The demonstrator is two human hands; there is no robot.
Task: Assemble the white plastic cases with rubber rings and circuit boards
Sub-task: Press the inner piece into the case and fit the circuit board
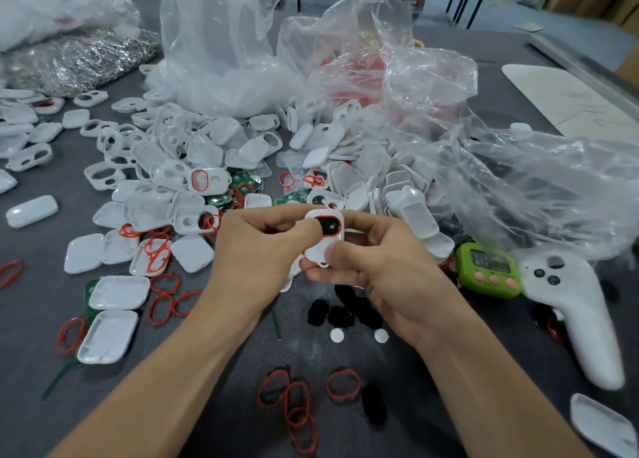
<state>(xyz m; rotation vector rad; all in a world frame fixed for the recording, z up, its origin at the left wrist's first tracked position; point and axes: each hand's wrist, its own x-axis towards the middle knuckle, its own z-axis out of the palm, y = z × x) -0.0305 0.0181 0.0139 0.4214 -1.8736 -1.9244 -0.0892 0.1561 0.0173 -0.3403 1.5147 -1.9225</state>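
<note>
Only one view exists. The wide-angle camera sits on the person's head and looks forward and down at the dark grey table [31, 323]. It is near the left hand [262, 250] and the right hand [380, 278], which hold a small white plastic case [316, 252] mid-picture.

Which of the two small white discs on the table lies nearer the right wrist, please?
The right disc, beside the wrist of the right hand; the other disc sits further left, between the forearms.
</note>
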